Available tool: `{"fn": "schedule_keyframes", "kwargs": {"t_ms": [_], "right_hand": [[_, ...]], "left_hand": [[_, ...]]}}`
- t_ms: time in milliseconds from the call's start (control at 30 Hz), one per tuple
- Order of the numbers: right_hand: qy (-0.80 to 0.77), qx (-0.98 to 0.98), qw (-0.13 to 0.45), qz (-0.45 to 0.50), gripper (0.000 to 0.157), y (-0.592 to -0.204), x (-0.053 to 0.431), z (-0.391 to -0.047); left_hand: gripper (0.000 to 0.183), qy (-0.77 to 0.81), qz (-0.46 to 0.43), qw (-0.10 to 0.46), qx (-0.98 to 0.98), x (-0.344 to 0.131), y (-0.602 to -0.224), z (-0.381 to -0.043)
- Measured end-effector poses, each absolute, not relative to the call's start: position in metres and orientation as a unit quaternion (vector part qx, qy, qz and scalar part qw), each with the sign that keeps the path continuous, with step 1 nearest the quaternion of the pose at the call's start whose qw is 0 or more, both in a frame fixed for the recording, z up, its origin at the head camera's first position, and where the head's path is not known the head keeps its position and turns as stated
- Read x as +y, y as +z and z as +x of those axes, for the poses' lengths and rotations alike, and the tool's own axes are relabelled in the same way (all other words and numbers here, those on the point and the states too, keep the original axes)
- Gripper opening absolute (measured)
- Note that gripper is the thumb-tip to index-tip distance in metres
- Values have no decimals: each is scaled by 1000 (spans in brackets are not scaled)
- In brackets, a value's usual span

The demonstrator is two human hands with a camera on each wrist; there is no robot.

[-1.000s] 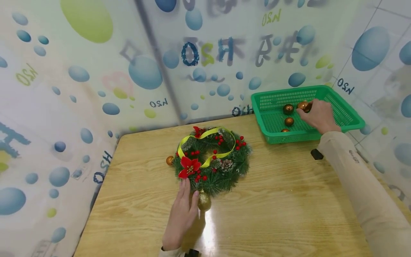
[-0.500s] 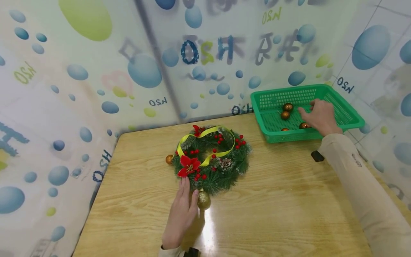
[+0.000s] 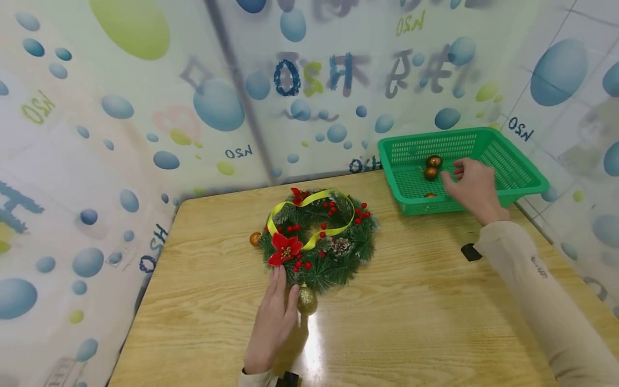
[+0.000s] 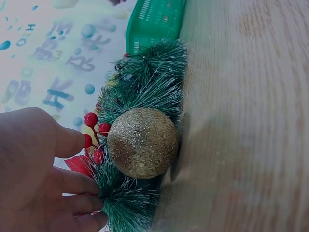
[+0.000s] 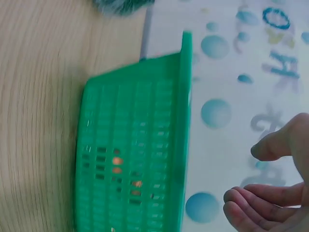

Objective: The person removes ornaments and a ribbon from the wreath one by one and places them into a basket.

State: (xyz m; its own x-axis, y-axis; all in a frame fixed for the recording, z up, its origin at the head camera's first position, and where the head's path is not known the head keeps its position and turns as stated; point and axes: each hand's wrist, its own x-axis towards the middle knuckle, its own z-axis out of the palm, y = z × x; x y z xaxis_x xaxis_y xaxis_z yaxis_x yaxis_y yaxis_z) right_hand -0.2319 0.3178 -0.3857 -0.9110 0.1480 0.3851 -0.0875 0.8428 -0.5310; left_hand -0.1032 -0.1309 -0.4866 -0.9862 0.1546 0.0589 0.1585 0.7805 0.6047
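Note:
A green wreath (image 3: 333,269) with red flowers, red berries, a pine cone (image 3: 340,246) and a loop of yellow ribbon (image 3: 316,200) lies on the table. My left hand (image 3: 272,322) rests its fairly straight fingers against the wreath's near left edge. Beside its thumb is a glittery gold ball (image 4: 142,143) at the wreath's front. A copper ball (image 3: 255,240) sits at the wreath's left side. My right hand (image 3: 473,188) is over the green basket (image 3: 524,166), thumb and fingers apart, with nothing between them in the right wrist view. Shiny copper balls (image 3: 434,161) lie inside the basket.
The wooden table (image 3: 208,306) meets a patterned wall sheet (image 3: 309,123) behind and at the left. The basket stands at the back right, its raised rim (image 5: 184,130) close to my right hand. Bare wood lies between wreath and basket.
The right hand has let go of a copper ball and drawn back slightly toward me. Balls shifted in the basket; one seen half a second ago is now hidden. The left hand stays still.

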Motion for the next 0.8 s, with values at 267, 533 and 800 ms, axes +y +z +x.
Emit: {"fn": "schedule_keyframes", "kwargs": {"t_ms": [267,533,800], "right_hand": [[324,-923,207,22,47,-387,283,-213],[351,-913,201,58,39,-394,255,-191],[367,-914,159,64,37,-408,233,-183]], "left_hand": [[67,-326,-78,5,-942,-132,-485,-102],[66,-330,-86,21,-940,-130,-485,-101],[65,-332,-85,21,-939,-130,-484,-100]]}}
